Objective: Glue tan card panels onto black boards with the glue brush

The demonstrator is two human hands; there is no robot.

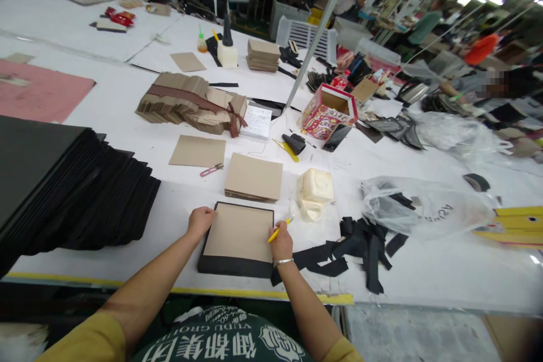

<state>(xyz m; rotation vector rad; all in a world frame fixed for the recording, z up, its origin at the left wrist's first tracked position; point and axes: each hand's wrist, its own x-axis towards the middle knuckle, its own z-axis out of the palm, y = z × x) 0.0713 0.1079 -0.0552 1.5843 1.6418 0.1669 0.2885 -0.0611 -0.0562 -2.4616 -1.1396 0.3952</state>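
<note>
A grey-brown cardboard sheet (241, 232) lies on black material (235, 265), which shows as a wide band along the near side and a thin rim elsewhere. My left hand (200, 223) is closed at their upper left corner; its fingertips press or pinch the edge, I cannot tell which. At the right edge is my right hand (281, 244), wrapped round a slim yellow pen-like tool (274, 235) that points up and right. Just beyond the sheet sits a stack of cardboard pieces (253, 176). A cream plastic container (316, 186) stands to its right.
A tall pile of black sheets (76, 192) occupies the left side. Black strips (360, 249) and a clear plastic bag (424, 206) lie on the right. Pink thread snips (211, 169), tied cardboard bundles (190, 103) and a red box (328, 113) are farther back, near a slanted metal pole (316, 39).
</note>
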